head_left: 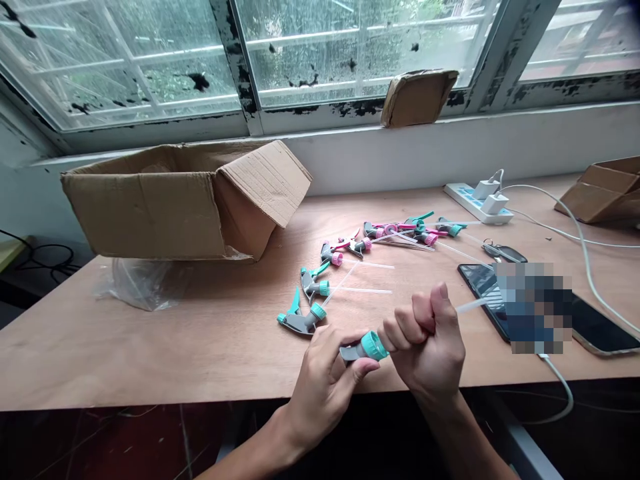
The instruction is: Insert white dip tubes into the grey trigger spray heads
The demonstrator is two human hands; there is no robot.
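My left hand (pixel 323 367) is closed around a grey and teal trigger sprayer head (pixel 373 345), its teal collar turned toward my other hand. Wrapped in a fist around the clear dip tube (pixel 470 305), my right hand (pixel 427 343) sits just right of the collar. The tube's free end sticks out past that fist. Where the tube meets the collar is hidden by my fingers. Beyond my hands, several sprayers with tubes lie on the table: a teal one (pixel 303 322), another teal one (pixel 315 285), a pink one (pixel 331 255), and a pink and teal cluster (pixel 407 230).
An open cardboard box (pixel 145 217) stands at the back left, with a clear plastic bag (pixel 143 283) below it. On the right lie a phone (pixel 477 283), a second phone (pixel 600 323), keys (pixel 505 253), a power strip (pixel 465 198) with cables, and another carton (pixel 603 190).
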